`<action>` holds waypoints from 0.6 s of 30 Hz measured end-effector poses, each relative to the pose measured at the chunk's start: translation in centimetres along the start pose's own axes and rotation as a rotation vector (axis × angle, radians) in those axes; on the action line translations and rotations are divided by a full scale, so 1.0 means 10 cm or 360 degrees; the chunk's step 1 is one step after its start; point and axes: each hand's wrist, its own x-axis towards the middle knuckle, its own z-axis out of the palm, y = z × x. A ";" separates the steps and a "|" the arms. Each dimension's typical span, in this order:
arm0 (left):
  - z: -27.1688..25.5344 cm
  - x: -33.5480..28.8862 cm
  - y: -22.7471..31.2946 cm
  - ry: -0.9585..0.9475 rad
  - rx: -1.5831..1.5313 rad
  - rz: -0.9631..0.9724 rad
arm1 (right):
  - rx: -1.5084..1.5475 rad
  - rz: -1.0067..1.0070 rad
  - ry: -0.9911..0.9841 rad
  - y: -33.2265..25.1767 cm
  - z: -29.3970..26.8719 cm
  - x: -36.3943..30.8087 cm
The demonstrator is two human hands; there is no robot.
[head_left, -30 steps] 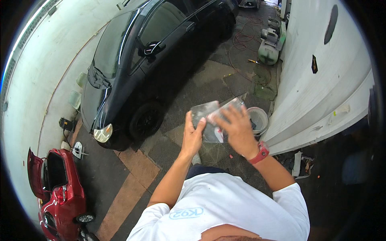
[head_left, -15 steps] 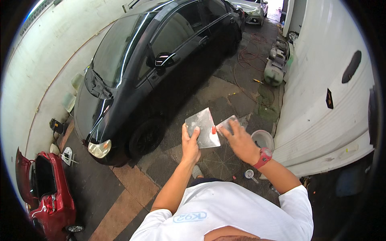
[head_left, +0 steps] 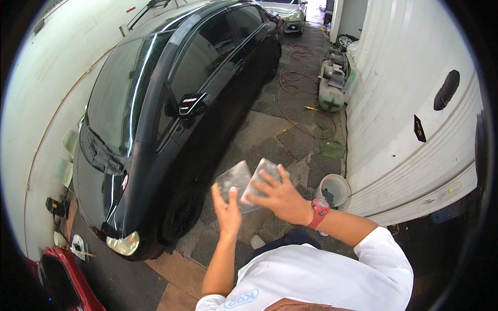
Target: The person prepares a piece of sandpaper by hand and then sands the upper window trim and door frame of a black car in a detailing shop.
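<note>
My left hand (head_left: 227, 216) grips a thin, square, greyish plate (head_left: 234, 176) by its near edge, with the thumb on top. In my right hand (head_left: 280, 198) is a flat, pale spreader (head_left: 267, 167), fingers laid across its face. The spreader overlaps the plate's right part and hides it. Whether the two touch is blurred. A red watch (head_left: 320, 211) is on my right wrist. Smears cover the plate's visible surface.
A black car (head_left: 202, 122) stands at the left, close beyond my hands. To the right are a white bucket (head_left: 340, 182) and a pale panelled wall (head_left: 399, 93). Farther off lie an air compressor (head_left: 332, 88) and a looped red hose (head_left: 290, 85). A red car body (head_left: 72, 285) is at lower left.
My right hand has brought the spreader left over the plate. The red dab and white paste seen at the plate's right edge no longer show. The view has shifted, and both hands sit lower.
</note>
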 end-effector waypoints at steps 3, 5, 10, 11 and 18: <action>-0.18 0.20 -0.32 0.0403 -0.0475 -0.0027 | -0.0070 -0.0197 -0.0162 0.09 0.01 0.19; -0.27 0.30 -0.38 0.0648 -0.0863 -0.0089 | 0.0144 -0.0298 -0.0110 0.07 -0.10 0.35; -0.06 0.61 -0.24 0.0311 -0.0894 -0.0235 | 0.0520 -0.0444 0.0066 0.29 0.05 0.51; 0.09 0.60 -0.02 0.0309 -0.1148 -0.0308 | 0.0520 -0.0380 0.0110 0.45 0.22 0.49; 0.26 0.72 0.04 -0.0094 -0.1142 -0.0596 | 0.1258 0.0543 0.0132 0.85 0.13 0.74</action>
